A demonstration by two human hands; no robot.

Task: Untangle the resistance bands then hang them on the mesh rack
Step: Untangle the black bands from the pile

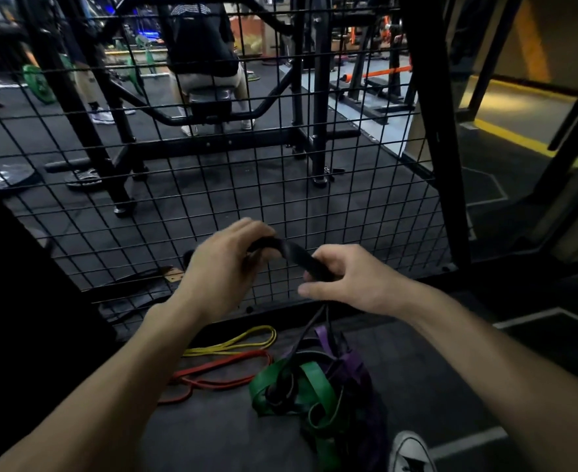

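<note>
Both hands hold a black band [292, 255] up in front of the mesh rack [314, 185]. The left hand [221, 267] curls its fingers round one end of the raised stretch, and the right hand [345, 279] pinches the other end between thumb and fingers. From the right hand's grip the black band drops straight to the floor [212, 434], where it runs into a knot of a green band [314, 390] and a purple band [355, 369], just beside a white shoe [411, 451]. A yellow band [243, 340] and a red band [219, 373] lie loose and apart on the floor to the left of the knot, near the foot of the rack.

The bands look like flat rubber loops: light, limp and stretchy, with a tacky surface that likely drags where one strap crosses another. Pulling hard would probably tighten the knot, so the better hold seems to be low on the black strap, close to where it enters the green loops, feeding it back through. For hanging, a flat fold over a wire should sit well.
</note>
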